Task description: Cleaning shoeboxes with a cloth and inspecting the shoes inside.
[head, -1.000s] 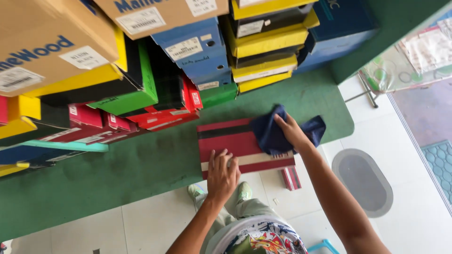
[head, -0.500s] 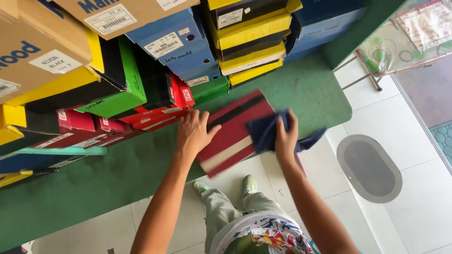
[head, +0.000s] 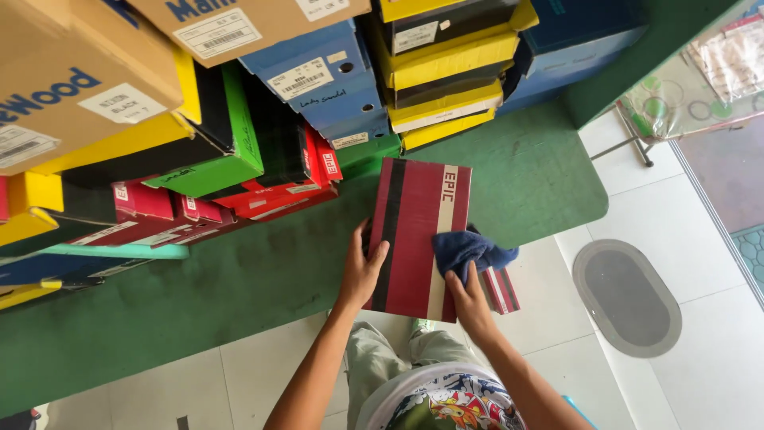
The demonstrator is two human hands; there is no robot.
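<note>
Shoebox (head: 418, 231) overhangs shelf edge (head: 549, 227); L hand (head: 362, 271), R hand (head: 469, 302) w/ cloth (head: 469, 248).

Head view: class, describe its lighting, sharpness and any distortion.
Head view: even daylight, soft shadows; brighter on the white floor tiles. The red striped box, left hand and right hand with the blue cloth look sharp; stacked boxes lean with wide-angle distortion.

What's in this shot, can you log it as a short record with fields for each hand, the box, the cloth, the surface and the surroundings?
left hand: grips the left edge of the striped box
right hand: presses a blue cloth against the box's right edge
striped box: dark red with black and cream stripes, lying flat, overhanging the counter edge
surface: green counter
surroundings: stacked shoe boxes behind; oval grey mat on the white tiled floor
</note>
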